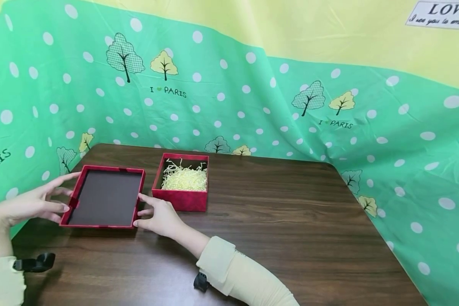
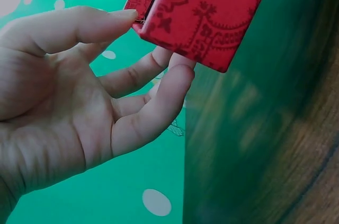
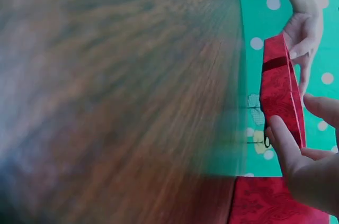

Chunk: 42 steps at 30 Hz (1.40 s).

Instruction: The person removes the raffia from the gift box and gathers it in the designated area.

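Observation:
A shallow red box lid (image 1: 107,197), inside up with a dark lining, is held between both hands at the left of the table in the head view. My left hand (image 1: 38,204) pinches its left side, thumb at the rim and fingers beneath, as the left wrist view shows. At the right side my right hand (image 1: 160,216) grips the lid between thumb and fingers. A dark floral pattern covers the outside of the lid (image 2: 196,17). Close behind my right hand stands an open red box (image 1: 181,200) filled with pale yellow shredded paper (image 1: 184,177).
The dark wood-grain table (image 1: 283,221) extends to the right of the box. A green and yellow cloth (image 1: 229,106) with dots and printed trees hangs along its back and sides. Black straps (image 1: 200,282) sit at both sleeves.

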Tool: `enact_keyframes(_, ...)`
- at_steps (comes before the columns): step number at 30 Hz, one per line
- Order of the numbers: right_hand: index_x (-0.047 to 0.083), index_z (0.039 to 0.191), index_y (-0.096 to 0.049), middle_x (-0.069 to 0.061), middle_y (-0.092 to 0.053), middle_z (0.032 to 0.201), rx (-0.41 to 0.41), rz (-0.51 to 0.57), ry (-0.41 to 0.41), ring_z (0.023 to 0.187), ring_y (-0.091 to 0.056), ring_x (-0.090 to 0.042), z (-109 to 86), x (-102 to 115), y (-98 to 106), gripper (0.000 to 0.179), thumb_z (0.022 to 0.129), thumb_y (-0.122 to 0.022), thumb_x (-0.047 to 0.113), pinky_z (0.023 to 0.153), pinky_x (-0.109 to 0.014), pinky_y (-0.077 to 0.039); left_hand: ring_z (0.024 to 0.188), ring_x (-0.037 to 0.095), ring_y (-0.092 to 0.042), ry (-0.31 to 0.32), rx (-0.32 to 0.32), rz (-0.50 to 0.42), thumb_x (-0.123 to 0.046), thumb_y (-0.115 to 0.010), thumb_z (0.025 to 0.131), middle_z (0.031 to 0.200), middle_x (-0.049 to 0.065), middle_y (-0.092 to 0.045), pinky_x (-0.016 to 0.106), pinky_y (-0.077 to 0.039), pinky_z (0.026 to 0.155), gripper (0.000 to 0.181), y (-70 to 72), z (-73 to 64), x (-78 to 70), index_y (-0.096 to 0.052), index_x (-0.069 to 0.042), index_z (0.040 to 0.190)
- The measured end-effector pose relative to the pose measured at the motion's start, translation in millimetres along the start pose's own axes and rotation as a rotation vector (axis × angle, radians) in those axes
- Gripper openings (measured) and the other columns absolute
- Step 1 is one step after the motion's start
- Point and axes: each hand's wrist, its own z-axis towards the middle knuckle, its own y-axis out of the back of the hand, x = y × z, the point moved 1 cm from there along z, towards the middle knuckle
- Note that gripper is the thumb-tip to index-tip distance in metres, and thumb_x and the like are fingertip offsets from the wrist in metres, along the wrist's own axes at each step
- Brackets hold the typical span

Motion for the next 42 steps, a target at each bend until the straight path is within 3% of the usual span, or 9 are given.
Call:
enact_keyframes(3,0.019,0.142,-0.043,0.010,-0.049,0.140,0.043,0.098,-0.061,0.098,-0.066,-0.005,0.8,-6,0,0.076,0.076,-0.078,0.007,0.068,-0.010,-0.049,0.093,0.009,-0.060,0.027,0.006,-0.017,0.001,-0.053,0.092,0.131,0.033,-0.021,0.049,-0.055,0.068,0.093,-2.3,1.4,1.6,0.010,-0.037,0.150)
enact_keyframes(5,0.021,0.143,-0.042,0.011,-0.047,0.141,0.070,0.170,-0.097,0.100,-0.065,-0.005,1.1,-9,0,0.078,0.076,-0.078,0.006,0.072,-0.011,-0.048,0.093,0.007,-0.058,0.037,0.004,-0.026,0.000,-0.053,0.091,0.133,0.036,-0.017,0.049,-0.055,0.068,0.093,-4.0,2.6,2.3,0.010,-0.035,0.150)
enact_keyframes(11,0.019,0.146,-0.036,0.009,-0.040,0.147,0.142,0.346,-0.181,0.109,-0.062,-0.009,-0.1,-15,0,0.081,0.077,-0.074,-0.001,0.077,-0.015,-0.049,0.096,0.004,-0.057,0.072,0.030,-0.072,-0.003,-0.055,0.091,0.137,0.036,-0.013,0.049,-0.055,0.070,0.092,-7.6,8.1,6.4,0.007,-0.035,0.151)
enact_keyframes(16,0.017,0.148,-0.033,0.003,-0.035,0.150,0.180,0.389,-0.211,0.113,-0.060,-0.015,-1.0,-17,2,0.082,0.079,-0.070,-0.005,0.078,-0.021,-0.053,0.099,0.001,-0.055,0.088,0.074,-0.122,-0.004,-0.054,0.092,0.140,0.038,-0.006,0.050,-0.054,0.073,0.090,-8.9,12.6,12.9,0.006,-0.037,0.151)
enact_keyframes(22,0.015,0.149,-0.030,-0.001,-0.032,0.151,0.216,0.468,-0.244,0.116,-0.058,-0.017,-1.2,-15,3,0.083,0.079,-0.067,-0.010,0.078,-0.027,-0.055,0.100,0.003,-0.053,0.120,0.097,-0.144,-0.006,-0.053,0.093,0.140,0.031,-0.007,0.051,-0.052,0.078,0.086,-6.4,17.4,25.1,0.003,-0.038,0.151)
enact_keyframes(27,0.017,0.150,-0.027,-0.009,-0.043,0.143,0.253,0.536,-0.301,0.118,-0.055,-0.016,2.3,-18,2,0.085,0.080,-0.065,-0.012,0.081,-0.032,-0.055,0.102,0.009,-0.056,0.156,0.102,-0.131,-0.009,-0.054,0.093,0.138,0.028,-0.013,0.048,-0.051,0.081,0.085,-2.9,21.3,29.0,0.002,-0.034,0.151)
enact_keyframes(35,0.020,0.151,-0.025,-0.014,-0.054,0.131,0.291,0.509,-0.342,0.117,-0.056,-0.015,5.7,-17,4,0.087,0.080,-0.066,-0.010,0.083,-0.037,-0.054,0.103,0.014,-0.060,0.186,0.113,-0.117,-0.011,-0.054,0.094,0.133,0.025,-0.030,0.046,-0.052,0.083,0.077,1.2,24.8,32.5,-0.007,-0.034,0.151)
enact_keyframes(40,0.022,0.150,-0.027,-0.010,-0.047,0.139,0.303,0.443,-0.335,0.117,-0.055,-0.015,6.3,-14,7,0.086,0.080,-0.068,-0.006,0.080,-0.034,-0.055,0.102,0.011,-0.059,0.179,0.117,-0.102,-0.013,-0.053,0.095,0.138,0.034,-0.021,0.047,-0.052,0.083,0.072,1.4,25.4,29.1,-0.011,-0.033,0.150)
enact_keyframes(42,0.023,0.150,-0.028,-0.005,-0.040,0.145,0.309,0.390,-0.316,0.119,-0.055,-0.014,6.0,-12,9,0.085,0.080,-0.069,-0.003,0.078,-0.031,-0.056,0.101,0.008,-0.058,0.172,0.101,-0.072,-0.014,-0.053,0.095,0.138,0.033,-0.024,0.047,-0.052,0.083,0.070,1.5,25.5,26.0,-0.013,-0.029,0.150)
